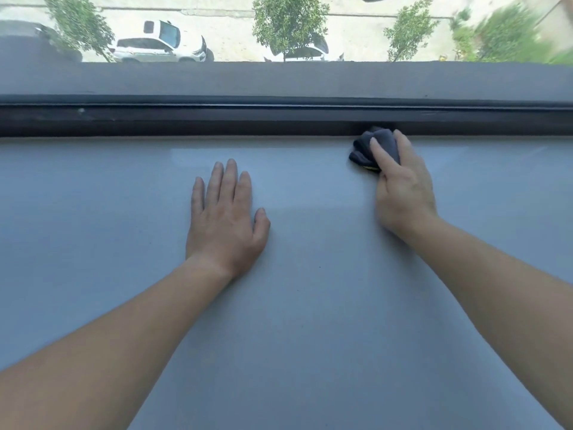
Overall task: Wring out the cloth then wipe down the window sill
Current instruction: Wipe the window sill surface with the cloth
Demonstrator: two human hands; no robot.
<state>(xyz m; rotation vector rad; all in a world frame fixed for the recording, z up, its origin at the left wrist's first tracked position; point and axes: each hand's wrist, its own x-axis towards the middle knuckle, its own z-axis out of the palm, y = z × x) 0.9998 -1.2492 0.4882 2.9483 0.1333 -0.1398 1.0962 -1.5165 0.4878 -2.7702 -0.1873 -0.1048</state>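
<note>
A person's left hand [224, 218] lies palm-down on the pale grey window sill [93, 212], forearm stretched forward, fingers [231, 181] straight and close together, thumb out to the right. To its right, the right hand [400, 187] reaches farther, its fingers curled over a bunched dark cloth [364, 150] and pressing it onto the sill's far edge, against the dark window frame [186, 119]. A yellow tag [370, 167] on the cloth is too small to read. Beyond the glass, white cars [161, 41] stand among trees [288, 20].
</note>
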